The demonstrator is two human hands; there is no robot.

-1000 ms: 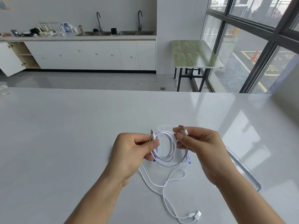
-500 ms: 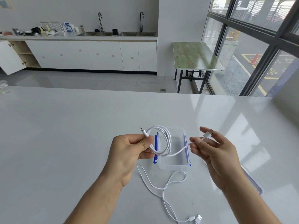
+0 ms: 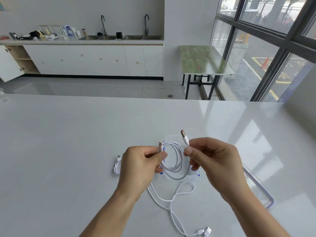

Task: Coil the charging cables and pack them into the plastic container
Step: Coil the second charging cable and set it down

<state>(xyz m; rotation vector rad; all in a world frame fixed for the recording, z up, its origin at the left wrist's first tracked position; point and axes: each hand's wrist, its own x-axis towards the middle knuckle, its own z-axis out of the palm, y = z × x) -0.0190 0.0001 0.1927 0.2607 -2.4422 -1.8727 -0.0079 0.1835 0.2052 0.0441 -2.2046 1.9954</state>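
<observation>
A white charging cable [image 3: 176,161] hangs in loops between my hands above the table. My left hand [image 3: 142,165] pinches the loops together, with the small plug sticking up past its thumb. My right hand [image 3: 213,159] pinches the cable just below the USB plug, which points upward. Beneath the loops sits the clear plastic container [image 3: 176,139] with blue clips, partly hidden by the hands. A second white cable [image 3: 171,200] lies loose on the table toward me, its plugs near the bottom edge. A third white cable [image 3: 117,166] lies coiled left of my left hand.
The container's clear lid [image 3: 259,190] with a blue seal lies flat on the white table [image 3: 68,151] to the right, partly under my right forearm. A clear object [image 3: 2,96] stands at the table's far left edge.
My right hand has swung back toward the left hand, bringing the USB end up beside the loops and making a further loop. The left hand has held its grip.
</observation>
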